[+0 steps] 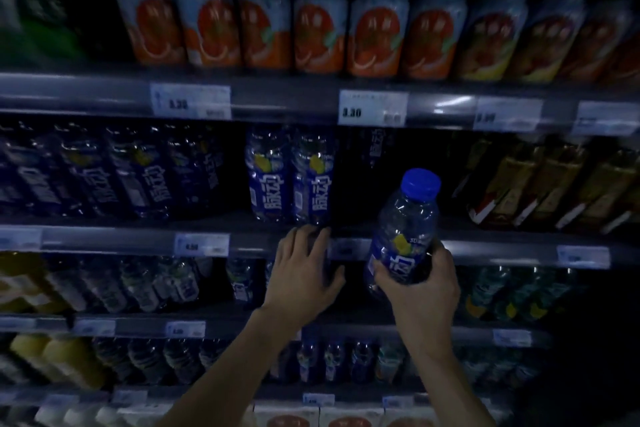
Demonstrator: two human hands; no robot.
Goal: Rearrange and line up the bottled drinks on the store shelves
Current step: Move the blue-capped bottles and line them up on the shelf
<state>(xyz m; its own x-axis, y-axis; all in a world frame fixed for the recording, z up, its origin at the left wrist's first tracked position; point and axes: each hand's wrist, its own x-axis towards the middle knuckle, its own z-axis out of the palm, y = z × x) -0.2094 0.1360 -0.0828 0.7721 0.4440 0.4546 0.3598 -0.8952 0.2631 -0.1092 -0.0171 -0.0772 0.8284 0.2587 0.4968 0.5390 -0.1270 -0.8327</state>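
My right grip (419,284) clasps a blue bottle (401,229), my left grip (304,270) hangs slack by the shelf edge (256,246); next, I reckon, it needs standing upright beside the front pair (291,177).

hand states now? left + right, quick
Left hand: open, fingers straight, at the shelf edge.
Right hand: grip closed round a blue-capped drink bottle.

I am holding a bottle (403,229) upright in my right hand (420,282), in front of the shelf edge (121,236). It is right of a pair of bottles (268,180) standing on that shelf. My left hand (304,274) is reaching just below the pair. Cans (322,28) are lining the shelf above, and cartons (540,184) are leaning further right.
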